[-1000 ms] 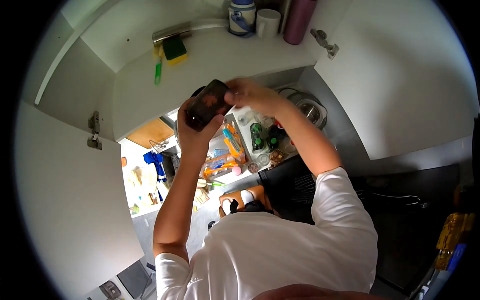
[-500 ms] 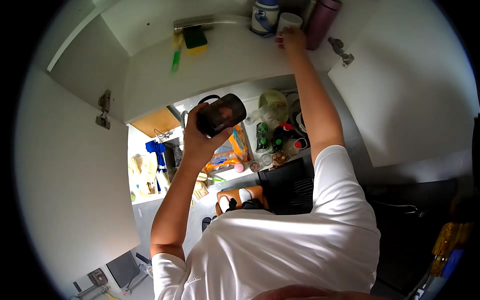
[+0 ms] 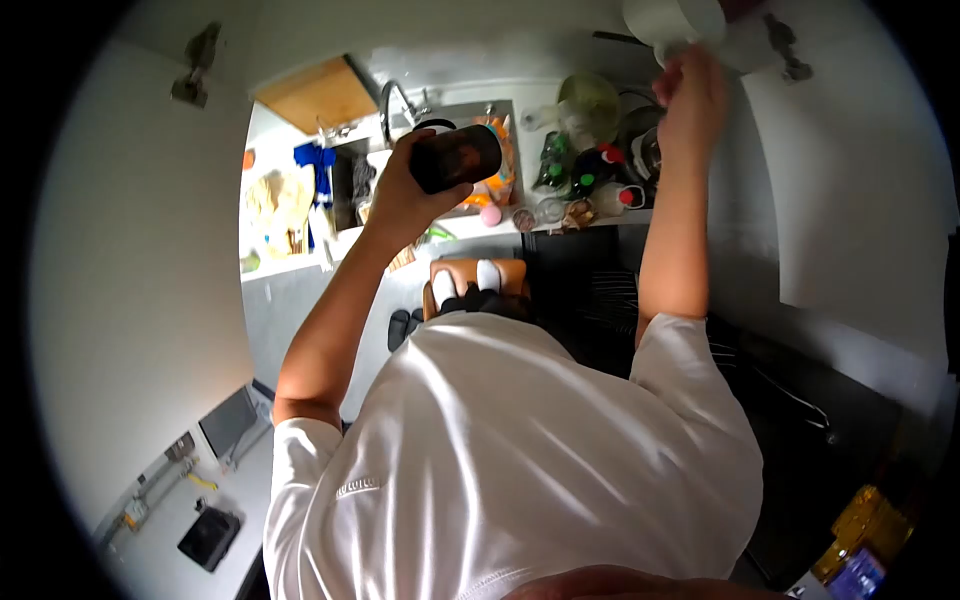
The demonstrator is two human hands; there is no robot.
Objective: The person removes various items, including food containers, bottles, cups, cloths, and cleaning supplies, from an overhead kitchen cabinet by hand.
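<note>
Left hand (image 3: 402, 195) grasping a dark, reddish-printed mug (image 3: 455, 162) above the sink (image 3: 468, 112), right hand (image 3: 693, 95) gripping a white mug (image 3: 675, 20) at far right

The mug (image 3: 682, 17) is white, the dark cup (image 3: 455, 162) reddish-patched.

My left hand (image 3: 405, 205) holds a cup (image 3: 458, 160) before the faucet (image 3: 392, 105); a board (image 3: 318, 96) lies left of that. My right hand (image 3: 692, 100) is by a mug (image 3: 672, 18). Bottles (image 3: 585, 184) lie between my forearms. Below, my feet (image 3: 488, 275) are on a stool (image 3: 512, 275), slippers (image 3: 399, 328) left of it.
</note>
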